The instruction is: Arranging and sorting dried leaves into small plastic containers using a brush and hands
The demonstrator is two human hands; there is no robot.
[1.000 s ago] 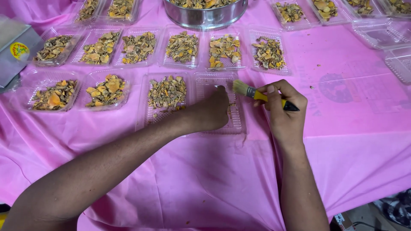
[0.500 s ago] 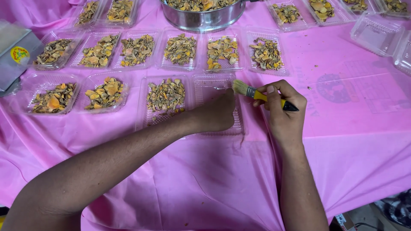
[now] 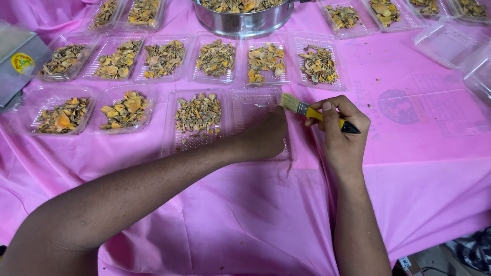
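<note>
Beside the clear tray (image 3: 258, 105), right hand (image 3: 341, 134) fingers (image 3: 327, 113) tight around a paintbrush (image 3: 318, 114).

Thirteen filled trays (image 3: 216, 60) on the cloth, plus one half-empty clamshell (image 3: 258, 105). One steel bowl (image 3: 240, 23), one brush (image 3: 312, 111). Two empty trays (image 3: 445, 43) at right.

Bright, even daylight, soft shadows under the forearms, mild glare on clear trays (image 3: 258, 110), sharp focus, edges perhaps slightly stretched
</note>
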